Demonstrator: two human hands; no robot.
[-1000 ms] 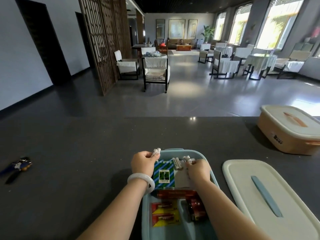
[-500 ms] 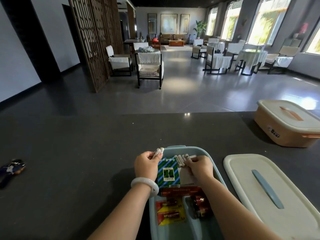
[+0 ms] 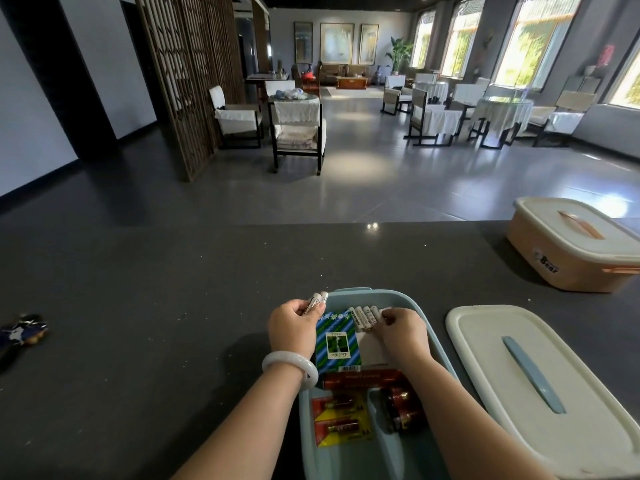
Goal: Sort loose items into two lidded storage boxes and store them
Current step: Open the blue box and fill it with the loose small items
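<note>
**Blue box point(image 3: 431, 329), batteries in both hands**

Red battery packs point(image 3: 341, 422) lie nearest me in it, with a green striped packet point(image 3: 337, 341) beyond. My left fingers point(image 3: 298, 305) clamp two white batteries point(image 3: 318, 300) at its far-left rim. My right fingers point(image 3: 389, 316) pinch a row of batteries point(image 3: 363, 316) inside. The lid point(image 3: 540, 375) lies to the right. The orange box point(image 3: 571, 247) sits farther off, closed.

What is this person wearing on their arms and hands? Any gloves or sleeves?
No gloves, and no sleeves in view: both forearms are bare. The left hand has a smooth, rounded, milky-white bangle around its wrist. The right hand and its wrist show nothing worn.
</note>
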